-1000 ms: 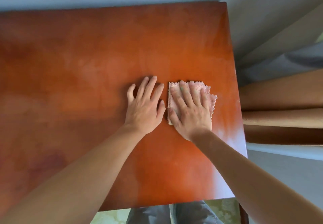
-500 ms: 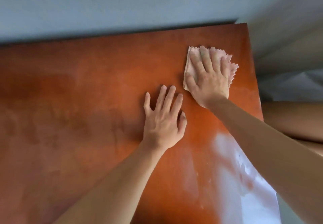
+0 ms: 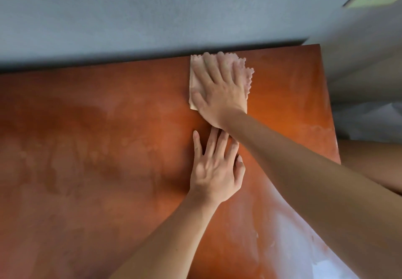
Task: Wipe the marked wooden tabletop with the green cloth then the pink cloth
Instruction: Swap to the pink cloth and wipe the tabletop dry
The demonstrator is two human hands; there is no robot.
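The folded pink cloth lies at the far edge of the reddish-brown wooden tabletop, right of centre. My right hand presses flat on it with straight, spread fingers and covers most of it. My left hand rests flat on the bare wood just nearer to me, fingers straight, its fingertips tucked under my right wrist. Faint smeared streaks show on the wood to the left. No green cloth is in view.
A grey wall runs right behind the table's far edge. The table's right edge drops off toward pale furniture and fabric. A bright glare patch lies on the near right of the wood.
My right hand has pushed the pink cloth away from me, from the table's middle right up to its far edge. My left hand has stayed flat on the wood.
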